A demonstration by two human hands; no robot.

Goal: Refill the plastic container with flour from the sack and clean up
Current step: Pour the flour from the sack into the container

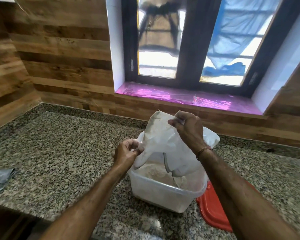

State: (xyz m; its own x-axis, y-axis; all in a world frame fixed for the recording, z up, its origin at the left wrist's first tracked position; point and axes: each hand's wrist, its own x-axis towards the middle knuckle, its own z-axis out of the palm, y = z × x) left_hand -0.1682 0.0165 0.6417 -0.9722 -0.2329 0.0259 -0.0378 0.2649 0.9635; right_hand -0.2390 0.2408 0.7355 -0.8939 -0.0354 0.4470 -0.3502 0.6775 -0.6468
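A clear plastic container (164, 196) stands on the granite counter, with pale flour (154, 172) heaped inside. Above it hangs a white flour sack (163, 141), upended, its mouth down inside the container. My right hand (187, 129) pinches the sack's upper end and holds it high. My left hand (127, 151) pinches the sack's left side, just over the container's left rim. The sack looks limp and mostly flat.
A red lid (213, 210) lies flat on the counter, right of the container and partly under my right forearm. A folded grey cloth (0, 177) lies at the counter's left edge. A wood-panelled wall and a window with a pink sill (180, 97) rise behind.
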